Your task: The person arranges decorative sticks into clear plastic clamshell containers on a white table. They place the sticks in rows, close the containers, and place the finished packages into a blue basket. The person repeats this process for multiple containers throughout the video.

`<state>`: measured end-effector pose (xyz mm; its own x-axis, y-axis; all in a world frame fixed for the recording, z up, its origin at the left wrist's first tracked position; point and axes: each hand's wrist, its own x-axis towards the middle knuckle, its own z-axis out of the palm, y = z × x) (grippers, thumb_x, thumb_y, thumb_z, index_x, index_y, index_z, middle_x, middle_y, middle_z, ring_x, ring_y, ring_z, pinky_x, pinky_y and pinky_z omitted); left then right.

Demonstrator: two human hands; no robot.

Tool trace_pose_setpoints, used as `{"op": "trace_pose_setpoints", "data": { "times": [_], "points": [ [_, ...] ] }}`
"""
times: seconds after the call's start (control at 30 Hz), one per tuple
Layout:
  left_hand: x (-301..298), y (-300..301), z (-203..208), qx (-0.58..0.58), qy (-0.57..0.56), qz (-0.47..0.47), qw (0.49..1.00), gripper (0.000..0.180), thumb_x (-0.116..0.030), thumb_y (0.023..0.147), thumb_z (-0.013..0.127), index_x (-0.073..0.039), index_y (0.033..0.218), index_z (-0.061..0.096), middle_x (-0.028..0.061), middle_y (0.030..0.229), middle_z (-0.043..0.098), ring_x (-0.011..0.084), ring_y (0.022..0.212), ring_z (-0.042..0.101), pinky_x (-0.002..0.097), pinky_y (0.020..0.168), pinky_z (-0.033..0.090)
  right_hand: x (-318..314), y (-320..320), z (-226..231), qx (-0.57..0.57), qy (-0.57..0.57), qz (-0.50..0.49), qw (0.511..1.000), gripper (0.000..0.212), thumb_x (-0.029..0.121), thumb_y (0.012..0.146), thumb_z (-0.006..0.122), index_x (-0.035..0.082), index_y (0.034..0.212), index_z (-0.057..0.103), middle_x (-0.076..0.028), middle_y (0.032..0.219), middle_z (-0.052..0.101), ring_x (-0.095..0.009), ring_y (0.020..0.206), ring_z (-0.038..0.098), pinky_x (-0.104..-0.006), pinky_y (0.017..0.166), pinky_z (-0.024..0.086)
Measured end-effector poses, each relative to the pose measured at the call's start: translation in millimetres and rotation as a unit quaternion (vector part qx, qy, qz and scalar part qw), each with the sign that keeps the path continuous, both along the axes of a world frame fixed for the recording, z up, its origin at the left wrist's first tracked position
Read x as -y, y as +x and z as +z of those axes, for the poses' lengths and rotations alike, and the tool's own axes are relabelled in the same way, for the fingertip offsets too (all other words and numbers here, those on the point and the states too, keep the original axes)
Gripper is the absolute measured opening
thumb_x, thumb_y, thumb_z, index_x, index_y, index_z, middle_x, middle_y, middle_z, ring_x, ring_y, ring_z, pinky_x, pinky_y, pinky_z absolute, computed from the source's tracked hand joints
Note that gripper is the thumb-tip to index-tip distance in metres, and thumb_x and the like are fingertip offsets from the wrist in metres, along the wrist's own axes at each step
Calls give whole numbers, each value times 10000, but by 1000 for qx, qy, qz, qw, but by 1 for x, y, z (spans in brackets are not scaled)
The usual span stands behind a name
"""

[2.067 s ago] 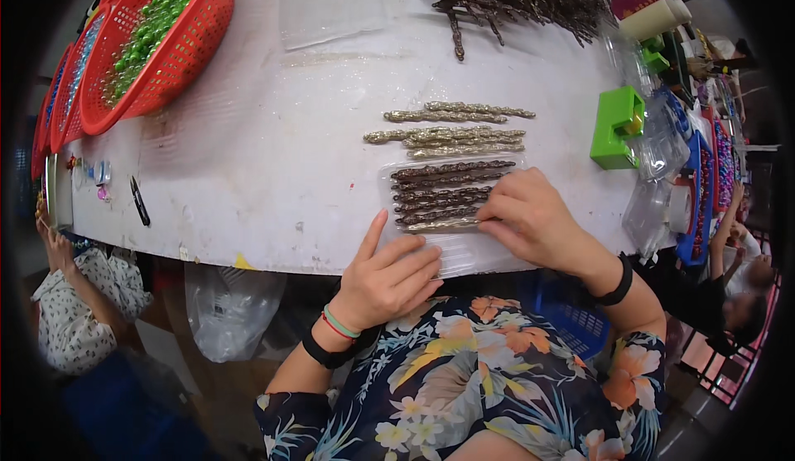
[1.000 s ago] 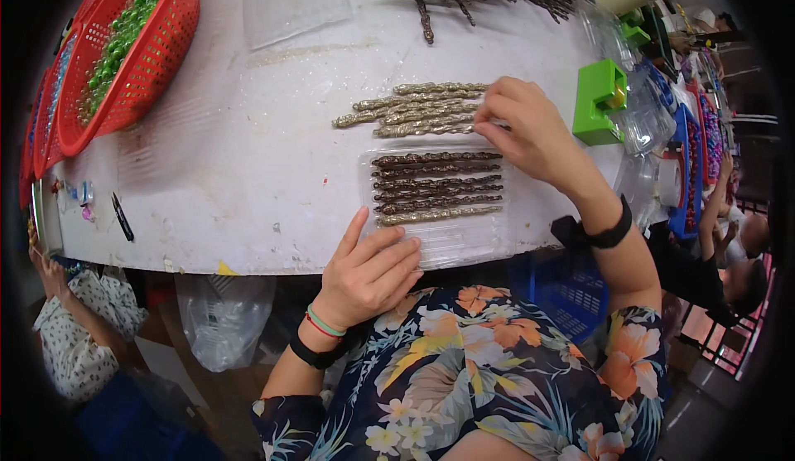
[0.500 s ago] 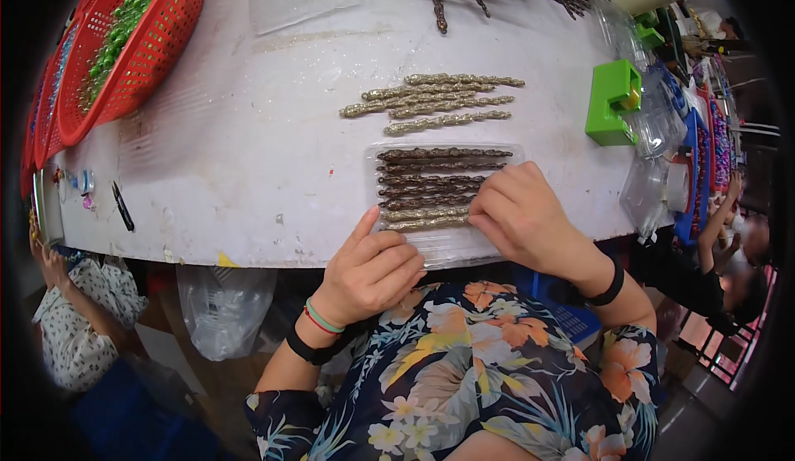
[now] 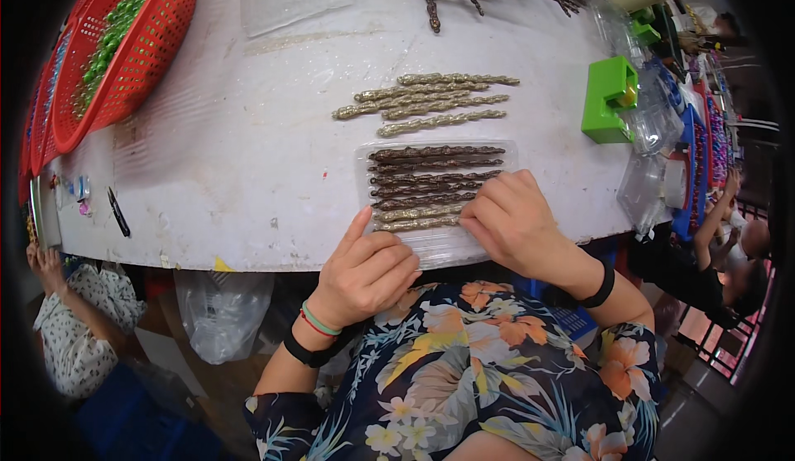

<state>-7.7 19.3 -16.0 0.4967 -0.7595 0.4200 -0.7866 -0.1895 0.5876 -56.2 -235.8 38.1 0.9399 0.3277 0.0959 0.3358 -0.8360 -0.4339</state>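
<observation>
The two gold sticks (image 4: 418, 213) in the tray (image 4: 451, 248) look light, stiff, perhaps brittle, best pinched at an end, where the right hand (image 4: 517, 221) bunches its fingertips, grip hidden, while the left hand (image 4: 368, 272) lies loosely spread at the near-left corner.

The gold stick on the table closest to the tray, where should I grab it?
Probably pinch its right end with the right hand, coming from the right: the gold stick lies crosswise with that end free, clear of the tray and the other gold sticks.
</observation>
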Motion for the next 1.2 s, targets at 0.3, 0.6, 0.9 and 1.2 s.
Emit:
{"op": "trace_pose_setpoints", "data": {
  "times": [0.3, 0.6, 0.9, 1.2],
  "points": [
    [0, 2, 3, -2, -3, 1, 1000, 173, -109, 726, 818, -113, 881, 740, -8, 893, 691, 186, 919, 647, 560, 1169, 348, 47, 79, -16, 43, 44, -102, 993, 90, 112, 819, 730, 73, 877, 673, -74, 813, 605, -284, 860, 602, -394, 763, 459],
    [1, -4, -5, 28, -21, 40, 999, 184, -103, 742, 815, -127, 905, 735, -15, 877, 703, 177, 901, 656, 541, 1161, 369, 38, 38, 36, -28, 23, -24, 999, 107, 103, 804, 741, 101, 874, 659, -48, 851, 604, -260, 845, 569, -385, 763, 402],
    [1, -4, -4, 25, -9, 22, 999, 210, -73, 745, 808, -130, 934, 737, -24, 831, 698, 166, 868, 660, 531, 1155, 378, 11, -2, 8, -38, 39, 6, 998, 129, 116, 795, 760, 95, 879, 665, -36, 857, 597, -247, 830, 558, -385, 752, 390],
    [1, -3, -4, 11, -17, 28, 999, 205, -59, 735, 816, -117, 914, 736, -11, 835, 684, 178, 875, 659, 540, 1163, 363, 12, 12, 3, 18, 34, 4, 999, 102, 118, 799, 745, 89, 839, 656, -48, 826, 582, -249, 847, 574, -396, 749, 413]
  ]
}}
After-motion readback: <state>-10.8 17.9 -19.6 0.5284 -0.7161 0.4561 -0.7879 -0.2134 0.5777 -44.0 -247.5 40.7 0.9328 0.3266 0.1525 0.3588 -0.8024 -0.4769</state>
